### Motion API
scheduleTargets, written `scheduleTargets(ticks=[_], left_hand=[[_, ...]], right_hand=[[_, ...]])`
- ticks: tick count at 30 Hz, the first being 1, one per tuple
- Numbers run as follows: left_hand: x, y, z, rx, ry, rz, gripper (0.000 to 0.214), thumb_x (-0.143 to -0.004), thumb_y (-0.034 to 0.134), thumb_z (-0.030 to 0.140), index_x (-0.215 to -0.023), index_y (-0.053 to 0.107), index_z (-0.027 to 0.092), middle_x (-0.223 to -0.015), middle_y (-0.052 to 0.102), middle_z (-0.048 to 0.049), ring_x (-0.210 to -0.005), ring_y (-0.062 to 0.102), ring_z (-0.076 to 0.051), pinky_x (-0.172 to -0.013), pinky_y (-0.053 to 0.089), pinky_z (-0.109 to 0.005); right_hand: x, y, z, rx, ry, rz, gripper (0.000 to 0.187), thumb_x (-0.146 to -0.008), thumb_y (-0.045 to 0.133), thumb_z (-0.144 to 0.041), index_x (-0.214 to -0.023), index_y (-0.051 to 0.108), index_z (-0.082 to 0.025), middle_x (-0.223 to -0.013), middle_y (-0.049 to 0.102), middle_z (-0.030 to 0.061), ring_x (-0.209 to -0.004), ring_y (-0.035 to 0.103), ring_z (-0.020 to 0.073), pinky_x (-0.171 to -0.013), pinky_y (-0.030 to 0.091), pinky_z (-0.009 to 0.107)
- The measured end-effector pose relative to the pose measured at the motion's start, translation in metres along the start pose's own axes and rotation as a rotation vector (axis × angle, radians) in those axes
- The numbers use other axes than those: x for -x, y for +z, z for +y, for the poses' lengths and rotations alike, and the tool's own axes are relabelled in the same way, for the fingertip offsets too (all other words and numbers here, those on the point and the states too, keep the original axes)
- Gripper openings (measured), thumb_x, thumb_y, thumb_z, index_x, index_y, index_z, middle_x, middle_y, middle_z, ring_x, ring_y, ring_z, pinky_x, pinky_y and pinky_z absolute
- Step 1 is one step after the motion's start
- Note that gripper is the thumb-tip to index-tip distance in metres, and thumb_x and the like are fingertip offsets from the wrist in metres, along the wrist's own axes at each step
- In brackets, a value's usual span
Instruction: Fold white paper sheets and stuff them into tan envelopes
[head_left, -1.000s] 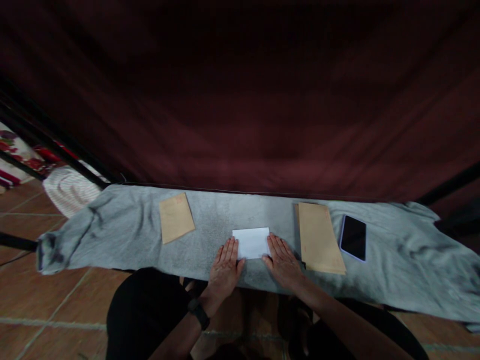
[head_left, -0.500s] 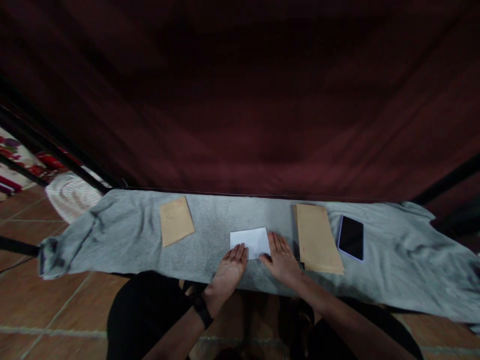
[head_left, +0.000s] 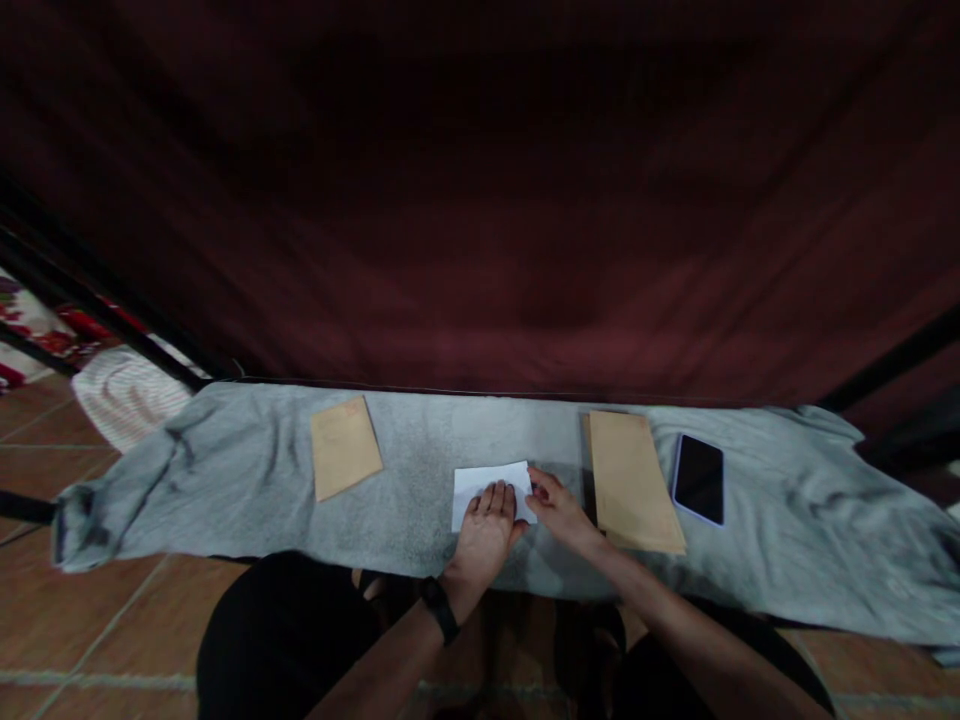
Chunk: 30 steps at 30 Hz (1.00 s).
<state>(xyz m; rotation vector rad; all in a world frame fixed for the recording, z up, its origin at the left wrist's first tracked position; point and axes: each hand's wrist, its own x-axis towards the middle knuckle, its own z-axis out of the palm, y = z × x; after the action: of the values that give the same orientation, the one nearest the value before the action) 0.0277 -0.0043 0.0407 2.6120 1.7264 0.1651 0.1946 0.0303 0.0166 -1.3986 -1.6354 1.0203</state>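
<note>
A folded white paper (head_left: 480, 481) lies on a grey cloth (head_left: 240, 480) spread over a low surface. My left hand (head_left: 489, 525), with a dark watch on the wrist, lies flat on the paper's near part, fingers stretched out. My right hand (head_left: 555, 505) touches the paper's right edge, its fingertips curled at the upper right corner.
A small tan envelope (head_left: 343, 459) lies to the left on the cloth. A stack of longer tan envelopes (head_left: 631, 478) and a dark phone (head_left: 699, 477) lie to the right. A dark red curtain (head_left: 480, 200) hangs behind. Tiled floor (head_left: 97, 640) lies below.
My left hand has slid from beside the paper's left edge onto the paper. My right hand has shifted from lying flat at the right edge to touching the upper right corner with its fingertips.
</note>
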Motion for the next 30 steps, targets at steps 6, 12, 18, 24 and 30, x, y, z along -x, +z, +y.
scheduleTargets(ticks=[6, 12, 18, 24, 30], left_hand=[[-0.003, -0.005, 0.004, -0.027, 0.044, -0.021, 0.045, -0.096, 0.053, 0.030, -0.137, 0.054, 0.012, -0.137, 0.060, -0.0200, -0.126, 0.058, -0.032, -0.099, 0.050, -0.044], [-0.004, -0.027, 0.007, 0.113, -0.057, 0.038, 0.043, -0.093, 0.046, 0.015, -0.135, 0.054, 0.013, -0.126, 0.067, -0.0175, -0.112, 0.065, -0.029, -0.088, 0.055, -0.040], [-0.019, -0.070, -0.010, 0.915, -0.437, 0.384, 0.024, -0.091, 0.051, 0.031, -0.097, 0.069, 0.017, -0.082, 0.072, -0.0058, -0.073, 0.068, -0.020, -0.069, 0.054, -0.030], [-0.018, -0.068, -0.012, 1.719, -0.804, 0.600, 0.037, -0.062, 0.081, 0.040, -0.084, 0.065, 0.016, -0.084, 0.070, -0.0034, -0.068, 0.066, -0.015, -0.062, 0.057, -0.028], [0.006, -0.024, -0.027, 1.531, -0.889, 0.418, 0.037, -0.062, 0.079, 0.041, -0.085, 0.066, 0.015, -0.067, 0.067, -0.0011, -0.052, 0.061, -0.014, -0.046, 0.048, -0.024]], right_hand=[[0.001, -0.003, -0.009, -0.459, 0.223, 0.018, 0.043, -0.084, 0.055, -0.037, -0.122, 0.062, -0.019, -0.110, 0.073, 0.0107, -0.097, 0.071, 0.0261, -0.082, 0.059, 0.042], [0.001, -0.009, -0.033, -0.768, 0.327, -0.108, 0.046, -0.095, 0.041, -0.046, -0.128, 0.059, -0.021, -0.121, 0.071, 0.0122, -0.099, 0.072, 0.0245, -0.086, 0.058, 0.043], [-0.001, -0.015, -0.047, -0.886, 0.330, -0.039, 0.044, -0.086, 0.060, -0.047, -0.122, 0.064, -0.023, -0.124, 0.070, 0.0077, -0.105, 0.069, 0.0245, -0.091, 0.055, 0.040], [-0.003, -0.010, -0.043, -0.961, 0.376, -0.024, 0.047, -0.074, 0.075, -0.045, -0.114, 0.067, -0.024, -0.111, 0.074, 0.0055, -0.098, 0.070, 0.0261, -0.081, 0.057, 0.038], [-0.011, 0.000, -0.007, -0.363, 0.173, 0.013, 0.028, -0.076, 0.066, -0.039, -0.095, 0.070, -0.020, -0.085, 0.075, 0.0031, -0.076, 0.069, 0.0226, -0.061, 0.055, 0.032]])
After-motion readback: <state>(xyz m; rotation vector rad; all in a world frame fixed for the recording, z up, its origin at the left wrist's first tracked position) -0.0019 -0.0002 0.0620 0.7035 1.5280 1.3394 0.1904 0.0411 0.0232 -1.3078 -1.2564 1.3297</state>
